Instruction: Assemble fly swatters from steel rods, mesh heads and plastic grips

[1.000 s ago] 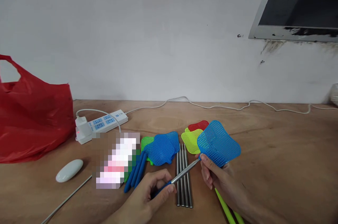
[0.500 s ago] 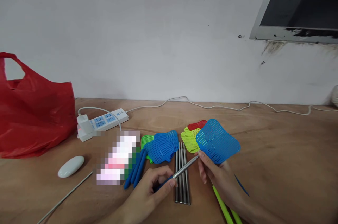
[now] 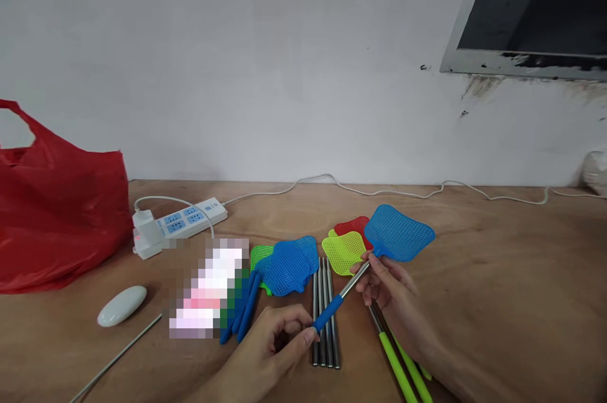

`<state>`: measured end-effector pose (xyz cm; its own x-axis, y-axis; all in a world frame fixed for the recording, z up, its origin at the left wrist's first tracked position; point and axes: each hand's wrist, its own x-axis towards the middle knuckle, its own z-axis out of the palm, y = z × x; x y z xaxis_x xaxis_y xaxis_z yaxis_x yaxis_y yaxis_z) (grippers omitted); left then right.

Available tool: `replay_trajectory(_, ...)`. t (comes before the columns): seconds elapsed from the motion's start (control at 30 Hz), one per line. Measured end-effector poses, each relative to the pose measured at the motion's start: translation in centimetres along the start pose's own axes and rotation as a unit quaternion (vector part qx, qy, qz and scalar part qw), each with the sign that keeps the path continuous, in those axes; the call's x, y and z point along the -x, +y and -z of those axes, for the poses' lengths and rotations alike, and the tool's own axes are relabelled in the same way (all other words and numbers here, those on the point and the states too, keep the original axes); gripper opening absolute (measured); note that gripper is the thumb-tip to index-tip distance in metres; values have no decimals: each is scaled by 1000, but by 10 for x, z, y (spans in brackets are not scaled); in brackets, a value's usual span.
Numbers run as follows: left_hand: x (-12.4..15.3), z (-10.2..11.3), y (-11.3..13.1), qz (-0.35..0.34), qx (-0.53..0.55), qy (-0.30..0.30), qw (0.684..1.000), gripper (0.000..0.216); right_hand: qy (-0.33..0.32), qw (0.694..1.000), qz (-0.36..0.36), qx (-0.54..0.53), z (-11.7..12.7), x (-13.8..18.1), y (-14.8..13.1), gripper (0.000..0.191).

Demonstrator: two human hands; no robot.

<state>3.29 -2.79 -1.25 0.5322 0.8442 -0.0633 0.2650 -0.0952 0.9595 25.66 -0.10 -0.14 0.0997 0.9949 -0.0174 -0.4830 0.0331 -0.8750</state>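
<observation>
A blue fly swatter (image 3: 401,233) with a mesh head, a metal rod and a blue grip is held slantwise above the table by both hands. My left hand (image 3: 277,343) pinches the lower end of its blue grip. Closed at the upper end of the rod, just below the head, is my right hand (image 3: 396,295). Several metal rods (image 3: 325,321) lie side by side beneath the swatter. Blue grips (image 3: 247,311) and blue mesh heads (image 3: 289,268) lie to the left of them. A yellow-green mesh head (image 3: 344,252) and a red one (image 3: 351,226) rest behind my right hand.
Swatters with yellow-green grips (image 3: 397,366) lie under my right forearm. On the left are a white oval object (image 3: 122,306), a power strip (image 3: 184,219), a red plastic bag (image 3: 61,213) and a blurred rectangle (image 3: 208,292). A white cable (image 3: 374,191) runs along the wall.
My left hand has shifted to the end of the blue grip, which now shows in full. The swatter's head is raised and turned, with my right hand gripping just beneath it.
</observation>
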Motion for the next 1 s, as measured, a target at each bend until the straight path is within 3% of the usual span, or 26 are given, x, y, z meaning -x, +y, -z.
replay_trajectory(0.13,-1,-1,-4,5,-1,5,1000,50,19,999,-27,-27,3,-2,2,47)
replay_trajectory(0.27,0,-1,-3,5,-8,10,1000,50,46,999,7,-17,5,-5,3,46)
replay_trajectory(0.6,7,0,-6,-13,-100,34,994,38,24,999,26,4,11,-8,14,35)
replay_trajectory(1.0,2,-4,-1,-15,-26,14,999,45,-18,1000,-18,5,8,-7,7,34)
